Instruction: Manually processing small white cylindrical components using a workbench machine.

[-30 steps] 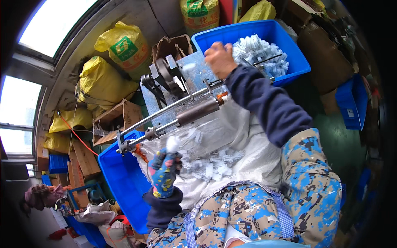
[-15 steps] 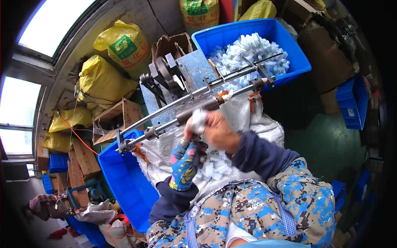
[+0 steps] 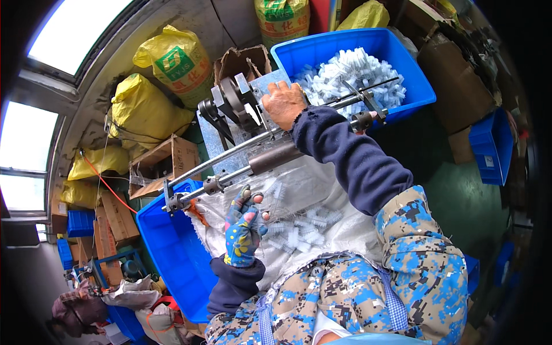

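1. Head view: the bare right hand [image 3: 284, 106] reaches over the machine's metal plate [image 3: 263, 84], fingers bent downward; whether it grips anything cannot be told.
2. The gloved left hand [image 3: 244, 227] hangs above the white sack [image 3: 363, 229], fingers loosely curled, fingertips bare; its hold is unclear.
3. White ridged plastic pieces [image 3: 302, 231] lie on the sack, right of the left hand; more translucent white pieces [image 3: 359, 75] fill the upper blue bin [image 3: 418, 96].
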